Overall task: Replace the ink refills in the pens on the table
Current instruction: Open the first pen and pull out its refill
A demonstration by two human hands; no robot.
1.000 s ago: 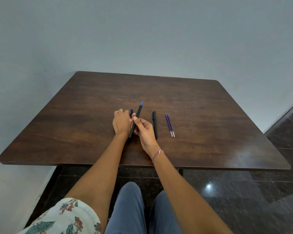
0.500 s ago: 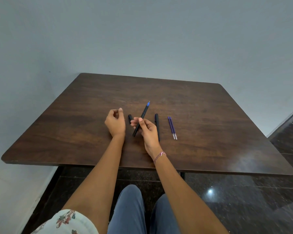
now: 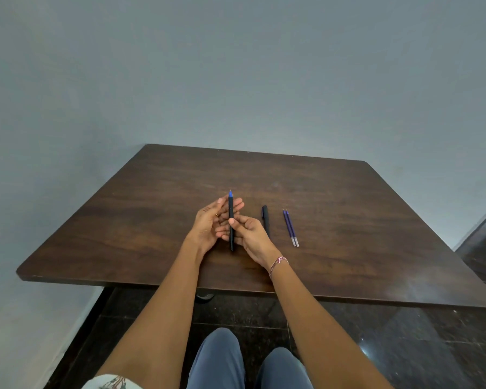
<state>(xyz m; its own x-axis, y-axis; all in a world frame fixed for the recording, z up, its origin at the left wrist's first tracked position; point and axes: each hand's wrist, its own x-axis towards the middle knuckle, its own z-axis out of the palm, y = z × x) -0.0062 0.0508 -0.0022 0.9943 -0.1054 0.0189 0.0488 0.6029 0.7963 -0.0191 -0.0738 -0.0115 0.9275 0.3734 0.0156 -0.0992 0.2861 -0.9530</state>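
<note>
Black pen (image 3: 231, 211) pinched in right hand (image 3: 251, 237), left hand (image 3: 208, 224) cupped behind.

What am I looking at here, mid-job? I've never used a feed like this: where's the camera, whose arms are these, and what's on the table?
There is no machine here: the grip is a person's two bare hands. The single picture comes from a camera worn on the person's head, looking forward and down, so the arms reach in from the bottom. The right hand pinches a blue-tipped pen near its middle, tip pointing away. The left hand is open beside the pen's upper part; I cannot tell whether it touches. On the brown table, to the right, lie a black pen and two blue refills side by side.
</note>
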